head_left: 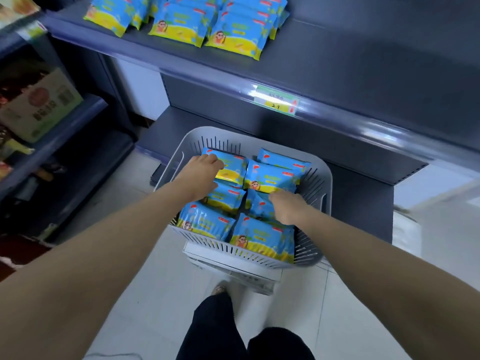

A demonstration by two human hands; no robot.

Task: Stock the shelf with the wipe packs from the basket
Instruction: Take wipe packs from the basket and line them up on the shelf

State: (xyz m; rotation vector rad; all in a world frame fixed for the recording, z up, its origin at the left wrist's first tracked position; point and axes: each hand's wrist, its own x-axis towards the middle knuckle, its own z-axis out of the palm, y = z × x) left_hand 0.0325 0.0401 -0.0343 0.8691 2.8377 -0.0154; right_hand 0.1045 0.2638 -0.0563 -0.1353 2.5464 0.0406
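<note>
Forearms fill the bottom of the view, both stretched down and forward into the basket point(326, 178). My left hand point(204, 175) lies on the far-left pack point(231, 168) with the fingers curled over it. My right hand point(285, 206) is down on the middle-right pack point(259, 205). The hands are apart, one per column. Can't tell if either has actually closed on its pack, since the backs of the hands hide the fingertips. The wipe packs point(262, 240) sit in two columns, long sides running left-right. The shelf point(350, 48) is up and ahead, and its bare stretch is nearer my right hand. The stocked packs point(181, 24) are cut off at the top, and the price tag point(276, 100) is too blurry to read.
</note>
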